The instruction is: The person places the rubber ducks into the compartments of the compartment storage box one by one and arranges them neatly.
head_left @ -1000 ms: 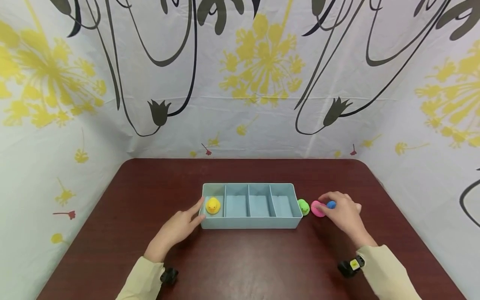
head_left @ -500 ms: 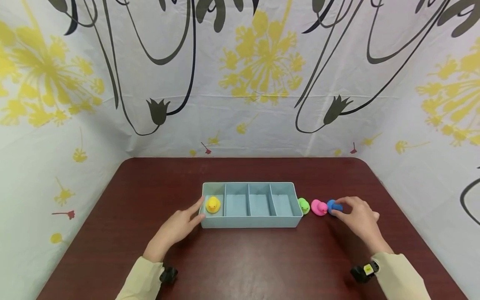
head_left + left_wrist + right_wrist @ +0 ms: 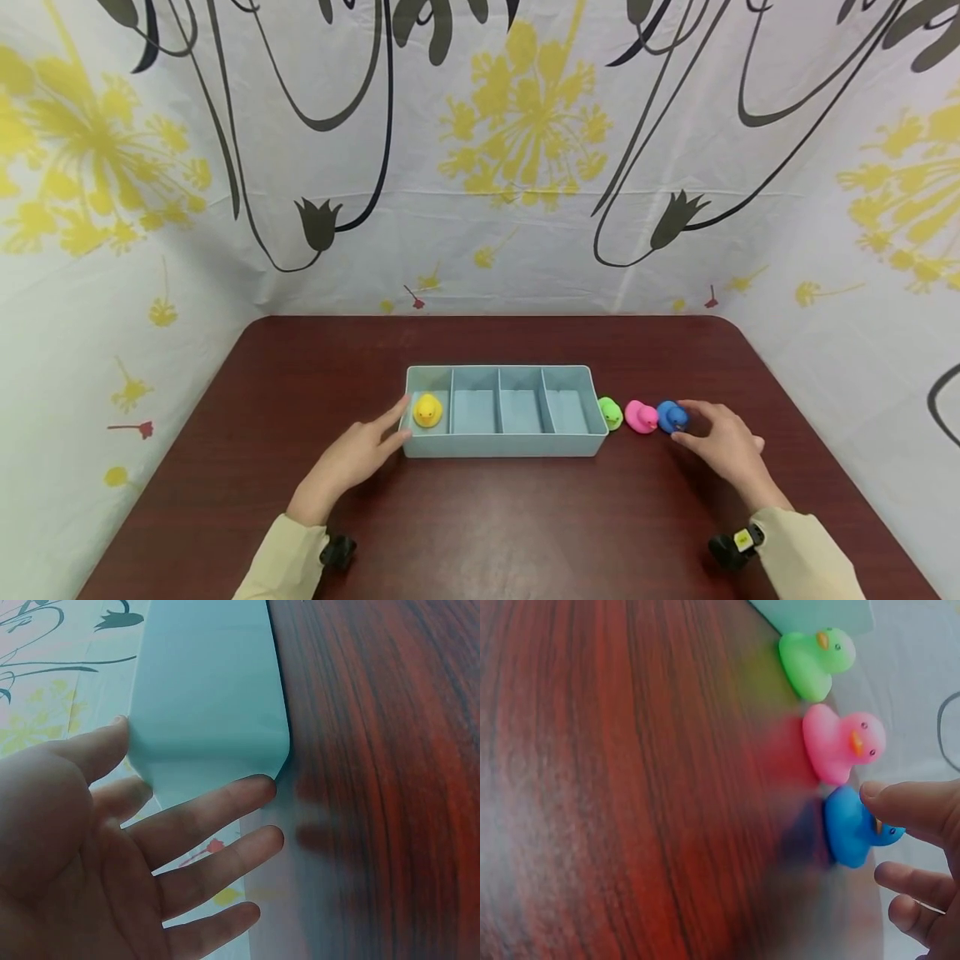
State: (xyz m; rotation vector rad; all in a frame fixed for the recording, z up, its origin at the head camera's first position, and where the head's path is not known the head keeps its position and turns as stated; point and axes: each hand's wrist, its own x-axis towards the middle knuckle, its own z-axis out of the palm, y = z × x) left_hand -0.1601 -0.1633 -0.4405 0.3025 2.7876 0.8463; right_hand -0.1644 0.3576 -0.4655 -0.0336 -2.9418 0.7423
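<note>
My left hand (image 3: 352, 462) rests its outstretched fingers against the left end of a pale blue tray (image 3: 498, 446) with divided compartments. In the left wrist view the spread fingers (image 3: 217, 877) lie beside the tray's end wall (image 3: 210, 690). A yellow rubber duck (image 3: 427, 410) sits in the leftmost compartment. My right hand (image 3: 723, 446) holds a blue rubber duck (image 3: 671, 416) between thumb and forefinger on the table; the forefinger's contact is hidden in the right wrist view, where the thumb (image 3: 907, 806) overlaps the duck. Beside it stand a pink duck (image 3: 641, 416) and a green duck (image 3: 611, 413).
The dark red-brown table (image 3: 480, 525) reflects light and has rounded far corners. A white patterned cloth (image 3: 555, 275) hangs behind it and along both sides. The green duck stands right by the tray's right end; the ducks outside form a row.
My right hand has moved right, from beside the pink duck to the blue one. The blue duck has turned, its face now toward the front. My left hand stays at the tray.
</note>
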